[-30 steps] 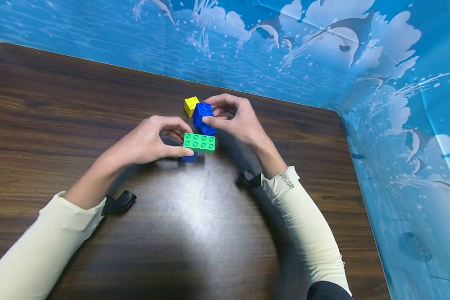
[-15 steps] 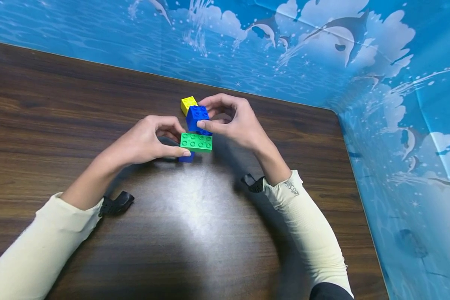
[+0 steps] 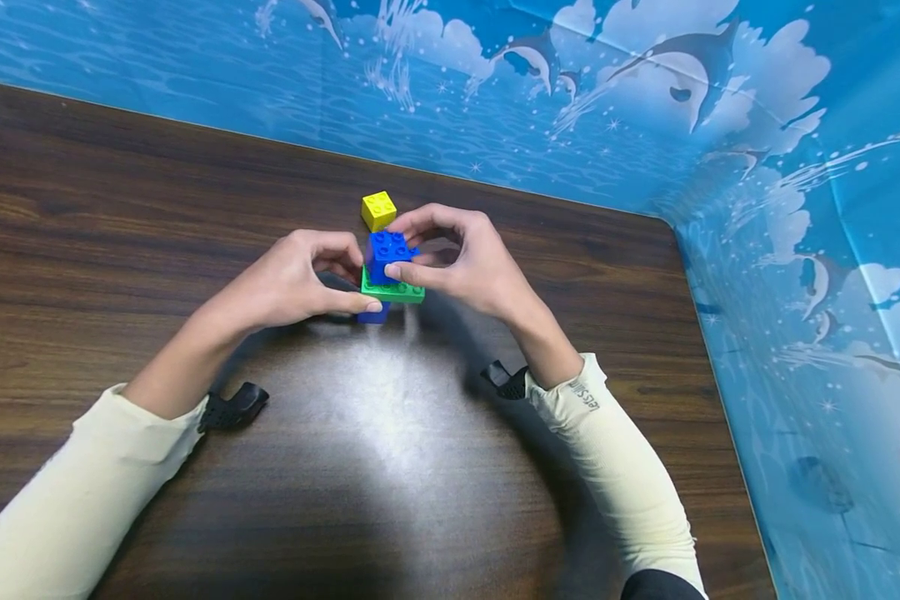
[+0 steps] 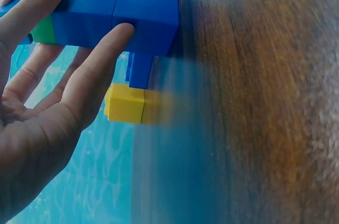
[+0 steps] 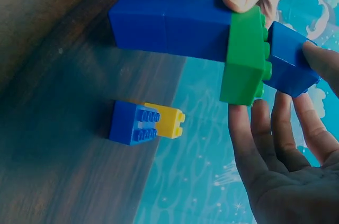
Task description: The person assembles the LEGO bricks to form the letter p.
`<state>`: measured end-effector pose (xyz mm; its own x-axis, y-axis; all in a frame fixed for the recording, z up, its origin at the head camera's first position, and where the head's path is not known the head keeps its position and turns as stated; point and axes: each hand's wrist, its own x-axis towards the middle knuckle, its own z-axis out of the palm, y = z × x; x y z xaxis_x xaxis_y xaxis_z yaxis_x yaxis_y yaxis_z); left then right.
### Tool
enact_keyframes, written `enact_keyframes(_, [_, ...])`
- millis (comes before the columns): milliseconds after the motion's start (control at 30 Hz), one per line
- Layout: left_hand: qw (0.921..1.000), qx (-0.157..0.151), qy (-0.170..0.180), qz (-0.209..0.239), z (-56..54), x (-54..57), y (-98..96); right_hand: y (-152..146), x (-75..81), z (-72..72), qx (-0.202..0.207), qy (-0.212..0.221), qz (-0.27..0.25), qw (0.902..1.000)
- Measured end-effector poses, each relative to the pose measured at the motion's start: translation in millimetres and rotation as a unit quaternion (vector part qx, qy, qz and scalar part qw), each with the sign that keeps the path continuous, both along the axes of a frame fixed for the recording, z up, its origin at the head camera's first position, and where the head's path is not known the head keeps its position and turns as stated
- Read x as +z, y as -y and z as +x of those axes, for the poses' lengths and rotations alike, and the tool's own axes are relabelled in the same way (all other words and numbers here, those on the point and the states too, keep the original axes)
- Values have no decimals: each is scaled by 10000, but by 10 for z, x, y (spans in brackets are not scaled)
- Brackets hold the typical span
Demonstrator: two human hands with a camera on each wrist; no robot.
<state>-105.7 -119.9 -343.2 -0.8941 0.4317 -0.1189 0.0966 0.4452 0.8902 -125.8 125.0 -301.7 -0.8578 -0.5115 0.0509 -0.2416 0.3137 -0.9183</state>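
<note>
**A:** Head view first. What's changed on your end?

**B:** Half a second ago I could see the studs of the green brick [image 3: 403, 294] uncovered. Now the right hand [image 3: 472, 258] has brought the top blue brick [image 3: 388, 247] down the frame, over the left-hand studs, near the centre.

**A:** And the hands?

**B:** Both pinching: the right has that blue brick between thumb and fingers, while the left hand [image 3: 292, 282] pinches the green brick's left end, with the blue column [image 3: 372, 317] beneath it. The yellow brick [image 3: 378, 212] sits on the worktop [image 3: 330, 500], above centre.

**A:** Left wrist?

**B:** Upper left, I see the thumb across the join of green and column, another fingertip on the column's lower brick. Only a little of the top blue brick shows, at the left edge.

**A:** Right wrist?

**B:** Upper right, the top blue brick is up against the green studs, looking tilted. I can't tell whether they've engaged; I'd call it lined up, not yet seated. A loose blue brick [image 5: 123, 123] rests left of centre, beside the yellow one.
</note>
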Motion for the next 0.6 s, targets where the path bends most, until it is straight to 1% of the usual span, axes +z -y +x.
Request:
enact_keyframes(233, [10000,-5,5,49,-8,-11,4,16,-19,46,50,-216,218,9995])
enact_keyframes(467, [9999,-49,-61,69,-18,-16,7,39,-8,79,13,-692,499,9964])
enact_keyframes(600, [9999,-36,-57,83,-21,-17,13,56,-7,90,45,-786,584,9952])
